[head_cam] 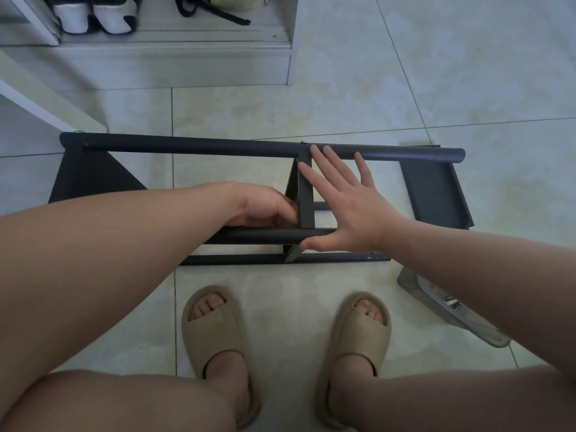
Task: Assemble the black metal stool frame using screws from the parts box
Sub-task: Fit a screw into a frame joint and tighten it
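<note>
at the bottom of the view, bare knees and two feet in tan slides (218,344) rest on the pale tiled floor (311,113). just beyond the toes, the black metal frame (187,147) lies flat on the floor, its long tubes running left to right. the left hand (261,207) sits over the near tube (265,236), its fingers curled toward the flat crosspiece (306,207); the tips are hidden, so i cannot tell whether they pinch anything. the right hand (352,210) is laid flat over the frame, its fingers (330,163) spread and straight, reaching the far tube, thumb on the near one. under the right forearm lies a clear plastic tray (448,307) with metal bits. a dark panel (436,191) lies at the frame's right end. farthest off, a low shelf (174,57) holds sneakers (96,14).
</note>
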Available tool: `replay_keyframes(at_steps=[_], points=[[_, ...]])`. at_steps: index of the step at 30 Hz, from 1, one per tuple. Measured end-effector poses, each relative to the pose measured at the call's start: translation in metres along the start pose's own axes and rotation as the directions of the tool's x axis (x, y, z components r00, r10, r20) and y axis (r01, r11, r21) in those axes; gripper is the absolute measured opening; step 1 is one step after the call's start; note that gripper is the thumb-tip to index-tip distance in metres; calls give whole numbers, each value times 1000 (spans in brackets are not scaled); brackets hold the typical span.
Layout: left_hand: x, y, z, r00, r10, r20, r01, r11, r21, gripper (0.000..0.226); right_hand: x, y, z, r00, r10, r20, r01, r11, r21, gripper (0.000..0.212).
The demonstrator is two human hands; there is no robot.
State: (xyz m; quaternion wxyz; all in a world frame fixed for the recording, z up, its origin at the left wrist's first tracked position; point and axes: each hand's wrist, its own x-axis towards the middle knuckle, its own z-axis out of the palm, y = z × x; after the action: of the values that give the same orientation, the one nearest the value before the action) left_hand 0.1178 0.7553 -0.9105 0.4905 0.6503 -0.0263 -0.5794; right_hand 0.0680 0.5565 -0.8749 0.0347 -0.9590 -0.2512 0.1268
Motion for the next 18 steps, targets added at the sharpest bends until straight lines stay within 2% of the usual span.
replay_keyframes(at_steps=[3,8,13,18], points=[[1,0,-1,1000,4,26,-2,999,-54,22,0,0,0,1000,-1,-6,1,1000,-3,122],[3,-2,-3,996,-83,19,83,996,15,19,0,0,0,1000,-2,2,2,1000,0,123],[4,-3,-3,999,-8,-35,10,998,55,15,1,0,1,1000,-1,-6,1,1000,2,123],[2,-4,-4,999,8,34,-7,999,-34,21,0,0,1,1000,-2,-12,2,1000,1,123]])
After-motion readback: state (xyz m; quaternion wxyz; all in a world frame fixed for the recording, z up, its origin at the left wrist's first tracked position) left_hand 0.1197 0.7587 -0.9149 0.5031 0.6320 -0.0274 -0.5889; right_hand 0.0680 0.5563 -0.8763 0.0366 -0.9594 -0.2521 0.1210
